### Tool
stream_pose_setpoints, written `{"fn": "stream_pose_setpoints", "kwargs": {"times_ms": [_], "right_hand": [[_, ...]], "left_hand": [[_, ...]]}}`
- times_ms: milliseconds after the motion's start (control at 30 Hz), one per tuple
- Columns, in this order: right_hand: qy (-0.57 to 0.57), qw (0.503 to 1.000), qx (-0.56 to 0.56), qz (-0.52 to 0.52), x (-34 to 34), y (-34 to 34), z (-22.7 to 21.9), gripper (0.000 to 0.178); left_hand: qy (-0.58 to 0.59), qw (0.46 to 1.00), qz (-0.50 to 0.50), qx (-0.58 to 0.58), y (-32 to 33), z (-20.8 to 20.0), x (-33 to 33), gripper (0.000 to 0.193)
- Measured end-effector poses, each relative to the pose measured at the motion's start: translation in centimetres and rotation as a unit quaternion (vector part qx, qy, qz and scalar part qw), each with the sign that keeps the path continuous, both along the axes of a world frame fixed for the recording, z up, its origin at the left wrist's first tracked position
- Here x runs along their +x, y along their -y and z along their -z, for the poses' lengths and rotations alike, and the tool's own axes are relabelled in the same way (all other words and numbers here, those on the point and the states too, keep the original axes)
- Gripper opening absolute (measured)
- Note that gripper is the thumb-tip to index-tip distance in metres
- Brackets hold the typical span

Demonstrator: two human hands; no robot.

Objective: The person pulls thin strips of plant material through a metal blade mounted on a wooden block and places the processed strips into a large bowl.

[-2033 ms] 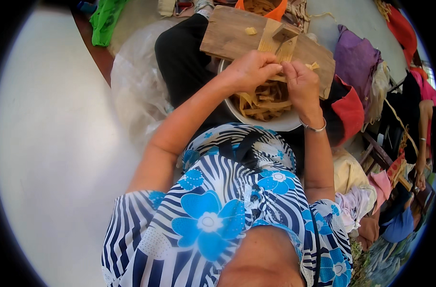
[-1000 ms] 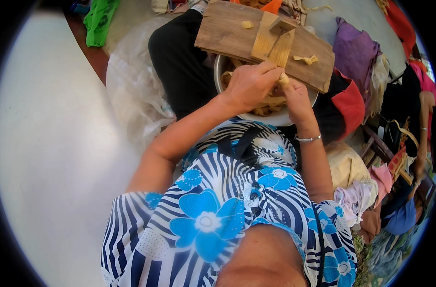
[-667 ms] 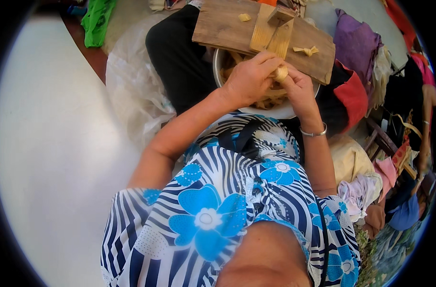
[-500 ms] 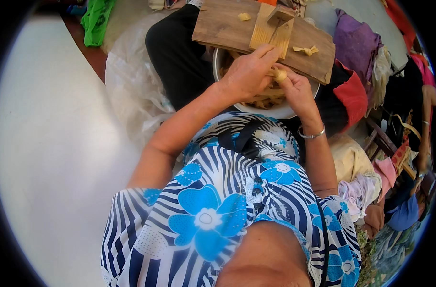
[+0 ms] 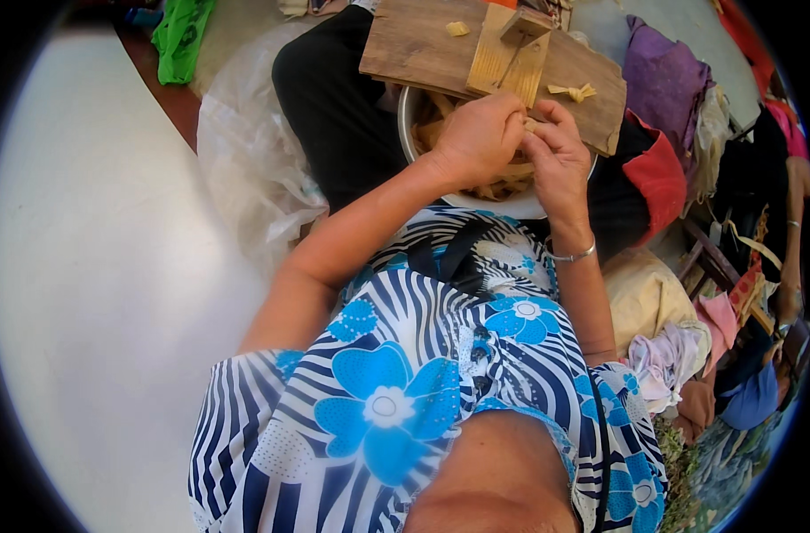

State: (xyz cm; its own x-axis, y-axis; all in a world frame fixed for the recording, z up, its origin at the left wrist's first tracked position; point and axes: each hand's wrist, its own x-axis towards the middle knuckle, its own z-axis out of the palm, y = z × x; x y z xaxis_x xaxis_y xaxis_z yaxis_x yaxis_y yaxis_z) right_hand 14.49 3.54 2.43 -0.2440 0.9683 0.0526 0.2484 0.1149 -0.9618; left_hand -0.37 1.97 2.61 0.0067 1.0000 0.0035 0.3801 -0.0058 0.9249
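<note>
My left hand [image 5: 478, 135] and my right hand [image 5: 558, 160] meet over a pale metal bowl [image 5: 404, 124], fingertips pinched together. Between them is a small yellowish strip [image 5: 531, 127], mostly hidden by the fingers. Loose yellow-brown strips [image 5: 498, 188] lie inside the bowl. A brown wooden board [image 5: 414, 44] rests across the bowl's far side, just beyond my fingertips. Fixed on it is a lighter wood piece [image 5: 487, 55] with an upright wooden block [image 5: 525, 27]. A knotted yellow strip [image 5: 572, 92] sits on the board's right part, and a small yellow piece [image 5: 457, 28] on its left.
Crumpled clear plastic [image 5: 254, 151] lies left of my dark-trousered leg [image 5: 325, 98], beside a large pale surface [image 5: 112, 266]. A green bag [image 5: 183, 40] is at the far left. Purple cloth [image 5: 658, 75] and heaped clothes [image 5: 663, 355] are on the right, near another person's arm [image 5: 791, 240].
My hands have shifted and turned over the bowl, and my right fingers have risen nearer the board. The yellow knot seen between them earlier is now mostly covered.
</note>
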Motion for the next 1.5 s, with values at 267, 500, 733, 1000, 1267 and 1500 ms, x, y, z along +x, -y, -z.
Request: {"fn": "stream_pose_setpoints", "kwargs": {"times_ms": [267, 500, 733, 1000, 1267, 1500], "right_hand": [[-0.100, 0.992, -0.014, 0.077, 1.4, -1.8, 0.3, 0.017], [0.029, 0.999, 0.007, -0.017, 2.5, -2.7, -2.7, 0.046], [0.197, 0.951, -0.099, -0.215, 3.8, -2.8, -4.5, 0.016], [0.143, 0.977, 0.007, -0.157, 3.4, -3.4, -4.4, 0.014], [0.169, 0.981, 0.047, -0.083, 2.2, -6.7, -1.9, 0.020], [0.253, 0.959, 0.090, -0.086, 2.0, -8.0, 0.8, 0.016]], "left_hand": [[0.107, 0.986, 0.029, -0.126, 3.1, -0.4, -1.8, 0.016], [-0.208, 0.968, 0.018, 0.139, 3.0, -1.1, -3.5, 0.009], [-0.107, 0.989, 0.066, 0.075, 1.6, -1.3, -3.9, 0.012], [0.129, 0.973, 0.114, -0.151, -1.8, -2.2, -6.6, 0.019], [0.182, 0.973, 0.078, -0.115, -6.5, 0.3, -7.3, 0.016], [0.030, 0.998, 0.025, -0.047, -7.4, 2.0, -6.8, 0.016]]}}
